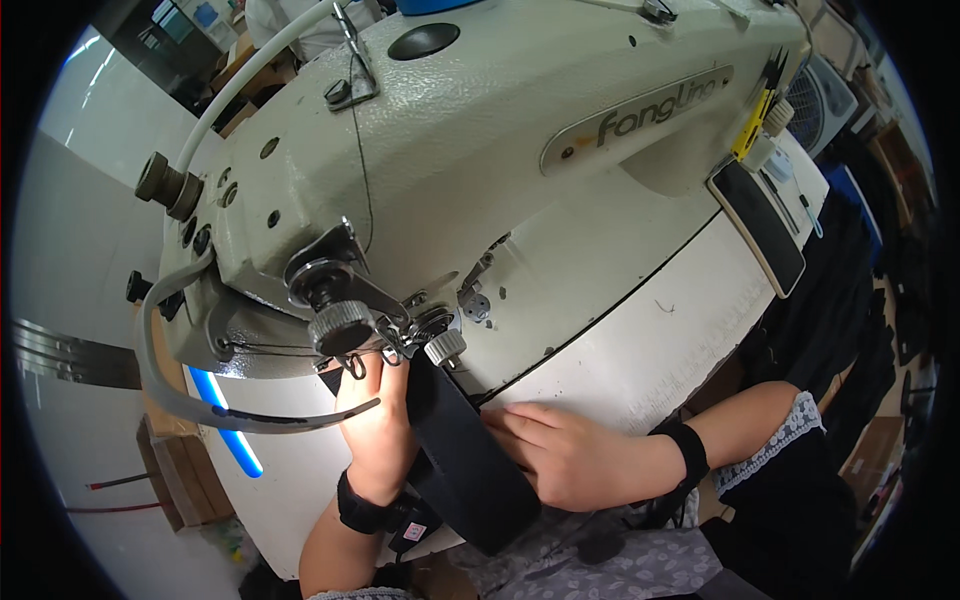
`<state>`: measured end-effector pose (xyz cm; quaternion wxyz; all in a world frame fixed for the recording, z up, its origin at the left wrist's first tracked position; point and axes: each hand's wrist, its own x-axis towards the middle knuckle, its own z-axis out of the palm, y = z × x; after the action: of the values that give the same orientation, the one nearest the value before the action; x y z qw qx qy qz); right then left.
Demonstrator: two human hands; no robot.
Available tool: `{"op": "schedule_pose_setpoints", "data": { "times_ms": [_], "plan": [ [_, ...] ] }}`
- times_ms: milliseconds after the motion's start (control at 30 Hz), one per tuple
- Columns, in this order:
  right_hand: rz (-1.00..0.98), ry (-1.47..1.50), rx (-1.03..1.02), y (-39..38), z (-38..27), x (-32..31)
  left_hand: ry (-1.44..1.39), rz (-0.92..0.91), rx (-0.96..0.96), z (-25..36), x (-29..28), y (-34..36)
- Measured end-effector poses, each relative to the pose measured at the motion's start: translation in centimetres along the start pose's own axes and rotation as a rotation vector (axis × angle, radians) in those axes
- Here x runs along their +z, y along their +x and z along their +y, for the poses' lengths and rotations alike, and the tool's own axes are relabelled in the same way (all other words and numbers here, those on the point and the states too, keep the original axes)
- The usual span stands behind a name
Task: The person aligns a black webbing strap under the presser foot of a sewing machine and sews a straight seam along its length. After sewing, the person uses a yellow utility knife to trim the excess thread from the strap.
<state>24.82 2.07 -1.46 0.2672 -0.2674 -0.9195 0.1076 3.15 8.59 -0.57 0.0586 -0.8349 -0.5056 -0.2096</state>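
Note:
My left hand [378,430] is under the needle end of a cream sewing machine [470,130], its fingers together on a wide black strap [465,480], their tips partly hidden by the metal presser fittings [340,325]. The strap runs from beneath the needle area down toward me. My right hand [560,455] lies just right of the strap, fingers stretched out with their tips at its edge on the white table [640,360]. A curved grey guard [270,420] arches near my left hand.
A phone [755,230] and yellow-handled tool [750,125] lie at the right. A blue light strip [225,420] and cardboard [180,470] are at the left. Dark fabric [840,290] hangs beyond the table's right edge, near a fan [825,105]. A person in white [275,25] is behind.

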Motion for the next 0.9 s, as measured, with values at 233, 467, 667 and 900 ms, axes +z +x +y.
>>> {"op": "schedule_pose_setpoints", "data": {
  "times_ms": [233, 467, 667, 900],
  "plan": [
    [-0.008, 0.044, 0.026, -0.3, 0.7, -0.4, -0.031, -0.078, -0.036, 1.5, -0.5, -1.6],
    [-0.07, 0.033, 0.042, 0.2, 0.0, -0.4, -0.077, -0.03, -0.014, -0.2, 0.4, -0.7],
    [-0.088, 0.041, 0.077, -0.3, -0.6, 0.0, 0.006, -0.02, 0.012, -0.8, 0.5, -0.2],
    [-0.1, 0.017, 0.125, -0.8, -1.3, -0.1, 0.01, 0.015, 0.035, -0.6, 0.8, 0.0]
  ]
}}
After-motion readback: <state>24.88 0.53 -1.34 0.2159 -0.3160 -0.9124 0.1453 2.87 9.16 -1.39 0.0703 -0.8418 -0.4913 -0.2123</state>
